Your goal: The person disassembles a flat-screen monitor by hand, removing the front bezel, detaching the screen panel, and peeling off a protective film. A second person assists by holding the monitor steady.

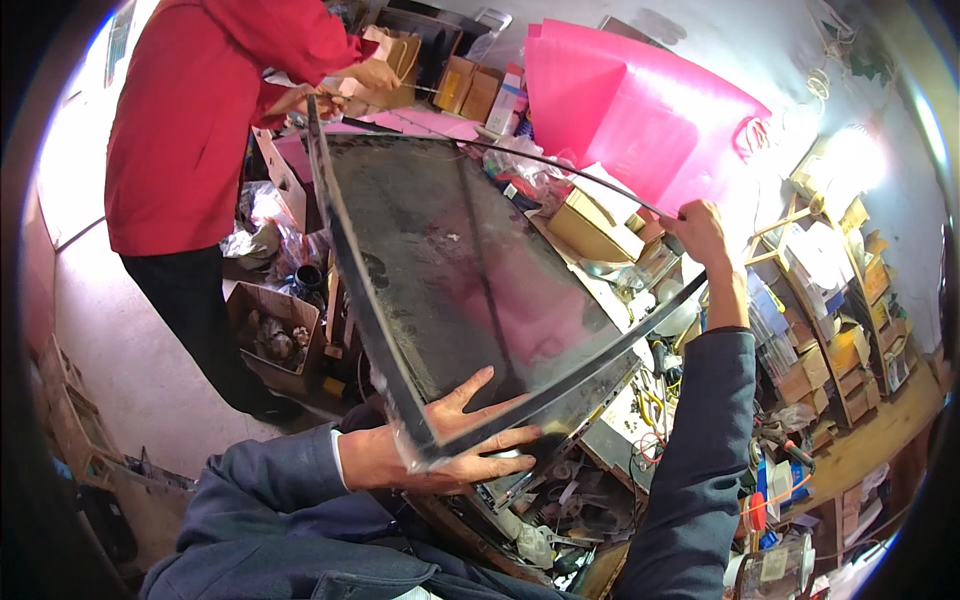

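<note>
A large black rectangular frame (372,320) slants across the middle, over a dusty dark flat panel (420,230) with a pinkish reflection. My left hand (465,440) is at its near corner, the fingers spread and the frame's edge crossing over the hand. At the right corner, my right hand (703,232) is raised and closed around the frame. Across from me at the far left, a person in a red jacket (180,130) has both hands (370,75) near the frame's far corner; their exact grip is hard to make out.
Behind the panel stand a pink sheet roll (610,110) and an opened cardboard box (595,225). A carton of odds and ends (270,335) sits at the left by the person's legs. Crowded shelves (840,320) and a bright lamp (855,150) are at the right. Loose tools and parts clutter the near bench.
</note>
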The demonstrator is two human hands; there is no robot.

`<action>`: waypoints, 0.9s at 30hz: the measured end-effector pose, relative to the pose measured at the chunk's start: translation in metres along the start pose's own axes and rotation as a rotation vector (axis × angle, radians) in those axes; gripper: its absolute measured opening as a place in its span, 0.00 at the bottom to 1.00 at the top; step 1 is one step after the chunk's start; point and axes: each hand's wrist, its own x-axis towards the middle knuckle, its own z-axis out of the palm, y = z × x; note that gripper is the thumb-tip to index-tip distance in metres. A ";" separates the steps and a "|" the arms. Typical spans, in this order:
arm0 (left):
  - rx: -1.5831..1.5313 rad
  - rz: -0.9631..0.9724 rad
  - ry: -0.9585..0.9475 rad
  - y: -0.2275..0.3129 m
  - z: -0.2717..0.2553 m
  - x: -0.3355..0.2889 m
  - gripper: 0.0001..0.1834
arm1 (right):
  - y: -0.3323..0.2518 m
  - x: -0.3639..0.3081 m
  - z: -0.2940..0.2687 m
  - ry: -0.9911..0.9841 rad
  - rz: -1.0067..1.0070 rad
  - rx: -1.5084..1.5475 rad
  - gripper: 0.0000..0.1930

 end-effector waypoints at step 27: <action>-0.158 -0.353 0.360 -0.029 -0.080 -0.035 0.33 | 0.000 -0.023 0.038 -0.437 0.296 0.753 0.18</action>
